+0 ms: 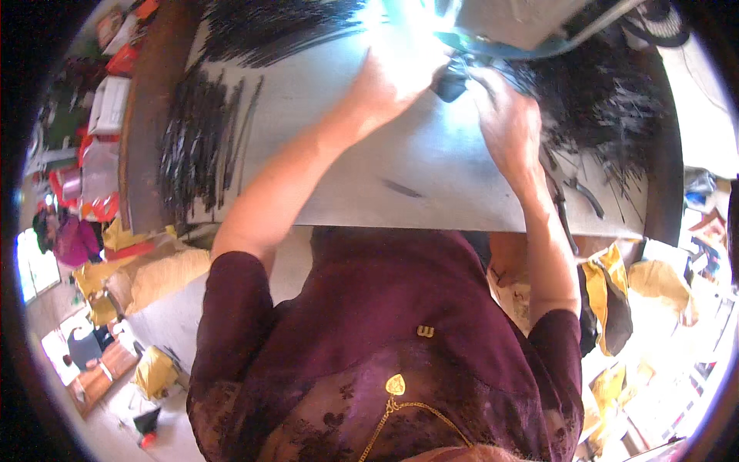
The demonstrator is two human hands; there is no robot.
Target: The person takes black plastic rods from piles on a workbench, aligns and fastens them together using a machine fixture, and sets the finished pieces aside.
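Under a bright lamp at the far middle of the table, both my hands are close together. A small dark piece (451, 83) is between them. My left hand (402, 75) is closed, but glare washes out its fingers and hides what they hold. My right hand (508, 115) is closed, its thumb and fingers pinching at the dark piece from the right. Several thin black strips (196, 142) lie in a bundle left of my left forearm. A larger heap of black strips (608, 96) covers the table's right side, beyond my right hand.
More black strips (273, 27) lie at the far left of the grey tabletop (369, 173). The lamp's green-rimmed head (508, 48) hangs close above my hands. Dark-handled pliers (585, 197) lie by my right forearm. Yellow bags (608, 296) stand at the lower right.
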